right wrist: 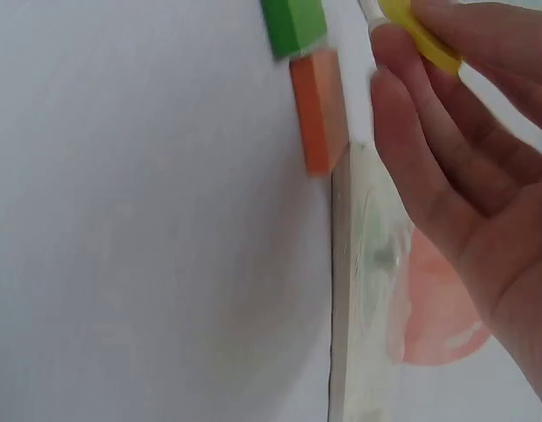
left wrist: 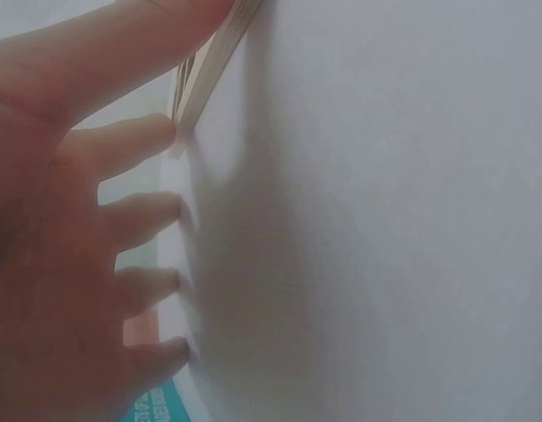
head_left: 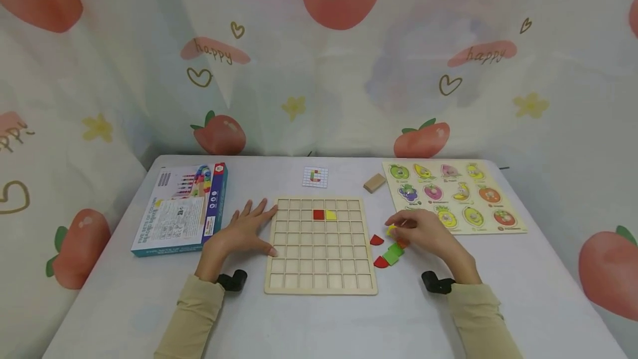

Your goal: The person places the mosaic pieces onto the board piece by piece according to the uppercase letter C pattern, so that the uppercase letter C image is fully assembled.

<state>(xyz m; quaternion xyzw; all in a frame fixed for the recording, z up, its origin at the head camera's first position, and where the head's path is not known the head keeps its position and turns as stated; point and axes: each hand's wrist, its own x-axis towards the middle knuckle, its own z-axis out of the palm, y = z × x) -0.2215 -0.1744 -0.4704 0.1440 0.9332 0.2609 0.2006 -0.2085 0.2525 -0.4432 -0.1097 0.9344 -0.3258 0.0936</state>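
Observation:
My left hand (head_left: 244,230) has its fingers spread, with the thumb and a fingertip touching the left edge of a wooden grid board (head_left: 298,291). In the board's upper cells lie a red square tile (head_left: 318,215) and, right beside it, a yellow quarter-round tile (head_left: 330,215). To the right of the board, my right hand (head_left: 430,232) pinches a yellow tile (right wrist: 433,46) between thumb and fingers. Under and beside that hand are green tiles (head_left: 391,255), an orange tile (right wrist: 319,112) and red quarter-round tiles (head_left: 376,240). The held tile's full outline is hidden by the fingers.
A pattern card (head_left: 315,177) lies behind the board. To its right are a plain wooden block (head_left: 375,183) and a fruit picture board (head_left: 471,173). A boxed set (head_left: 179,209) with a printed sheet lies at left. A patterned curtain (head_left: 319,98) hangs behind the table.

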